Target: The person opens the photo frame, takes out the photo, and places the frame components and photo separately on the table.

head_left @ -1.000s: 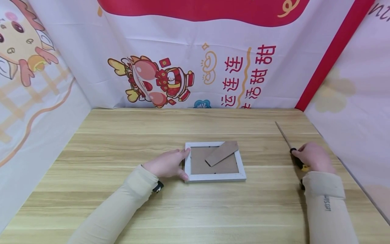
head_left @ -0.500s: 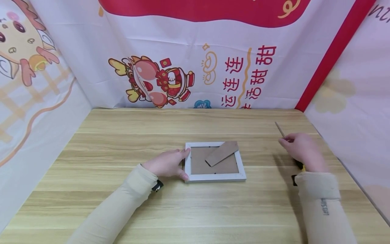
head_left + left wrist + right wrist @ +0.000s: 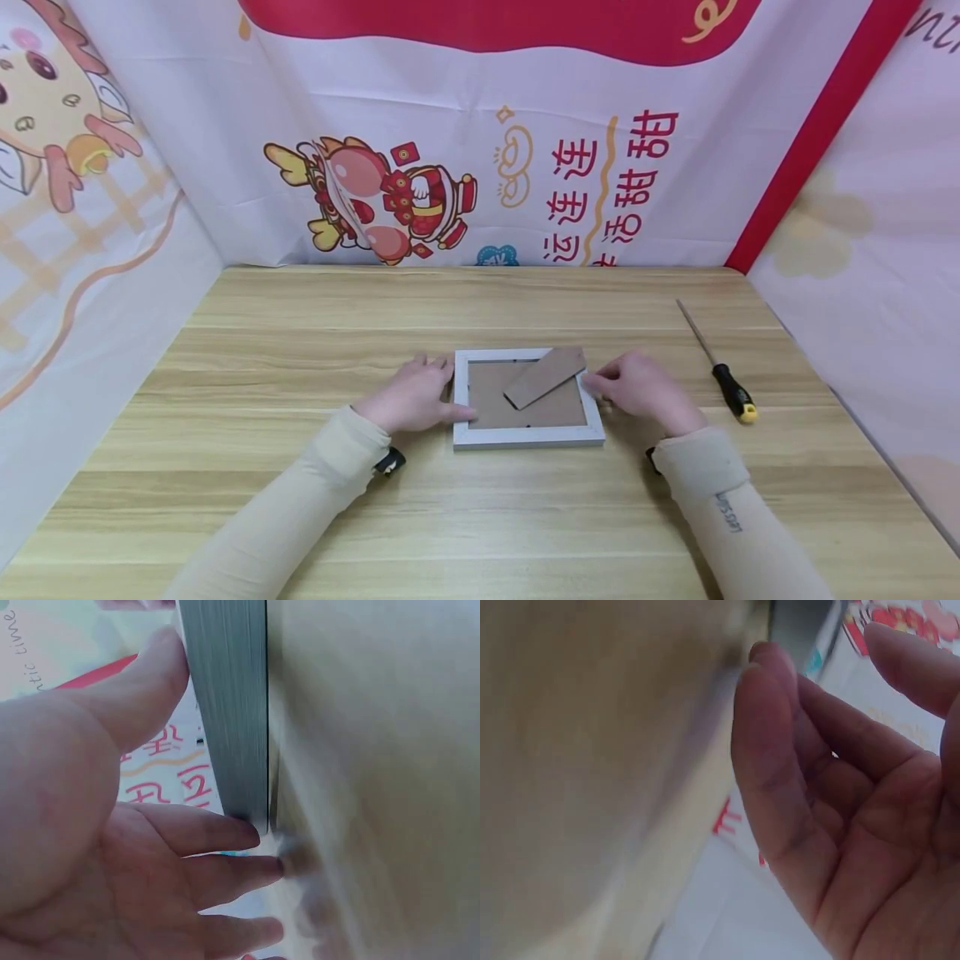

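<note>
A photo frame (image 3: 525, 437) with a silver-white border lies back side up in the middle of the table. Its brown backing board (image 3: 487, 392) carries a slanted stand leg (image 3: 546, 377). At the left edge is my left hand (image 3: 412, 396), thumb resting on the border and fingers extended along the side. The left wrist view shows the frame's brushed side (image 3: 232, 712) between thumb and index finger. My right hand (image 3: 637, 387) is at the right edge, fingers slightly bent. In the right wrist view its thumb (image 3: 915, 667) stands apart from the fingers, with nothing gripped.
A screwdriver (image 3: 733, 392) with a black and yellow handle lies on the wooden table (image 3: 420, 525), right of the frame, its shaft pointing away. Printed cloth (image 3: 450, 75) hangs along the table's back edge and both sides.
My right hand has left the screwdriver on the table and moved left to the photo frame's right edge. My left hand's thumb has shifted up onto the border; the frame has hardly moved.
</note>
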The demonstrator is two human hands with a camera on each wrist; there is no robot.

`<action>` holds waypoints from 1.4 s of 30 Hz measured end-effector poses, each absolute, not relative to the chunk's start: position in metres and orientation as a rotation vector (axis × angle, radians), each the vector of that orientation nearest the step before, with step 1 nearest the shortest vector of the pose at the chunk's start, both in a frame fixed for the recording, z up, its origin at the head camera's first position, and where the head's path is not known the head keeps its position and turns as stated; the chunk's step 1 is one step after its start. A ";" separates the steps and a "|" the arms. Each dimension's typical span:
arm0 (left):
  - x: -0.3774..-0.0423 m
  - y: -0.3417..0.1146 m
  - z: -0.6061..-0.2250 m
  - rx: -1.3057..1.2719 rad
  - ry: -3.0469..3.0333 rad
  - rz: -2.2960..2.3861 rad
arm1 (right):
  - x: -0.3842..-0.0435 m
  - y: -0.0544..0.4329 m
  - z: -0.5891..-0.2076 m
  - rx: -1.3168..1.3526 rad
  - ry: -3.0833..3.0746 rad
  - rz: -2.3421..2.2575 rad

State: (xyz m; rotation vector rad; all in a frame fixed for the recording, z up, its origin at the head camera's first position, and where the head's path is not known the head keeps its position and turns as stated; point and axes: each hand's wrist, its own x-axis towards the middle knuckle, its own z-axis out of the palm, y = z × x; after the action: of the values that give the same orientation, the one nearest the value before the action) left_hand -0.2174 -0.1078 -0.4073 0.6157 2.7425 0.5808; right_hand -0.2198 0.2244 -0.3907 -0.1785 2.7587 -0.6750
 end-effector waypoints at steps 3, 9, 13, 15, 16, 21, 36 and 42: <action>-0.217 -0.104 -0.410 0.634 2.749 0.581 | -0.217 0.214 -0.395 -0.181 2.770 -0.695; -0.219 -0.100 -0.414 0.626 2.744 0.765 | -0.213 0.205 -0.396 -0.098 2.725 -0.801; -0.221 -0.100 -0.411 0.579 2.703 1.019 | -0.213 0.205 -0.392 -0.045 2.718 -0.923; -0.222 -0.100 -0.408 0.550 2.686 1.144 | -0.213 0.204 -0.389 -0.028 2.724 -1.008; -0.222 -0.100 -0.407 0.534 2.673 1.205 | -0.212 0.204 -0.387 -0.025 2.731 -1.052; -0.222 -0.099 -0.395 0.490 2.654 1.368 | -0.211 0.201 -0.380 -0.061 2.766 -1.285; -0.215 -0.111 -0.366 0.546 2.726 1.365 | -0.200 0.202 -0.357 -0.296 2.538 -1.469; -0.212 -0.112 -0.357 0.694 2.824 1.395 | -0.198 0.196 -0.355 -0.286 2.693 -1.542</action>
State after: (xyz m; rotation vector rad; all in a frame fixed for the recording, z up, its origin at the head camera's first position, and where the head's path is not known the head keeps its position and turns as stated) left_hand -0.2116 -0.1124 -0.3566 0.6941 2.8242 1.3955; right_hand -0.1982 0.1958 -0.3548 -0.2858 2.6933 -1.5419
